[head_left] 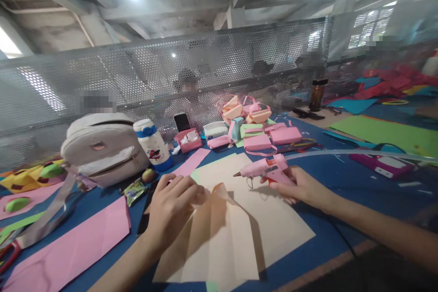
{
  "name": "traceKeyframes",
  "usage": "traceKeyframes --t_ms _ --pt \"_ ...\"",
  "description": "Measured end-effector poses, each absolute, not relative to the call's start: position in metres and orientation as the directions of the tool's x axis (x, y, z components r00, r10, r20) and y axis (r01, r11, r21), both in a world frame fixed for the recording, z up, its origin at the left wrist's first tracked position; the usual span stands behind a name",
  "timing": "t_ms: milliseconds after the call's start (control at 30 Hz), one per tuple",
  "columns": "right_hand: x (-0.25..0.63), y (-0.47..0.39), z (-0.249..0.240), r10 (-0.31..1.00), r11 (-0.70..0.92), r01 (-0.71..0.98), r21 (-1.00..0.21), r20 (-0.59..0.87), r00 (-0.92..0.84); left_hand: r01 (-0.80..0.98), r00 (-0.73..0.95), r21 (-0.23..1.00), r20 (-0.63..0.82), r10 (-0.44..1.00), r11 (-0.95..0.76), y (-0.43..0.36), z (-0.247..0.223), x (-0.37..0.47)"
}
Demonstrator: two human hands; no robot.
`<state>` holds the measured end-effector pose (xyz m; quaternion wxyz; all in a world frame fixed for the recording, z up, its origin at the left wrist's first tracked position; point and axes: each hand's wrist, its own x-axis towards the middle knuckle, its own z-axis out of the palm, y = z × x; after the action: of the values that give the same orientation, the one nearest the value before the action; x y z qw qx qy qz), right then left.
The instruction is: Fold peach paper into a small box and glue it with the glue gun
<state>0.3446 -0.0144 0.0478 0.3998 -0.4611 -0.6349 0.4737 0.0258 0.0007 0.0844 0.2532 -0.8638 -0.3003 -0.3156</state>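
Observation:
A pink glue gun (273, 169) is held in my right hand (296, 185), its nozzle pointing left above flat cream paper (284, 223); a clear glue stick trails off its back to the right. My left hand (178, 200) has its fingers curled together at the top edge of a creased cream sheet (212, 237), pinching its upper left part. That sheet has several vertical folds and a raised, curled flap at the top, and it lies over the flat paper. The nozzle is apart from the creased sheet.
Pink sheets (78, 246), a grey backpack (102, 146) and a white-blue bottle (153, 146) stand left. Small paper bags (256, 141) and a phone (182, 122) are behind, before a perforated metal screen (137, 82). At right are a purple power strip (383, 164) and green paper (386, 134).

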Motion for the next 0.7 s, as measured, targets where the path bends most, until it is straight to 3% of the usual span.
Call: traceKeyframes --t_ms 133,367,700 --pt "0.343 -0.023 0.053 0.964 0.138 0.231 -0.963 0.076 -0.255 0.63 0.539 -0.138 0.786 0.302 -0.764 -0.007 0.082 0.019" --pt "0.328 -0.035 0.06 0.94 0.099 0.104 -0.99 0.059 -0.336 0.566 0.446 0.064 0.815 0.37 -0.822 -0.015 0.074 0.014" --pt "0.317 -0.028 0.051 0.903 0.142 0.145 -0.979 0.068 -0.425 0.542 0.422 0.117 0.819 0.39 -0.832 -0.02 0.071 0.015"
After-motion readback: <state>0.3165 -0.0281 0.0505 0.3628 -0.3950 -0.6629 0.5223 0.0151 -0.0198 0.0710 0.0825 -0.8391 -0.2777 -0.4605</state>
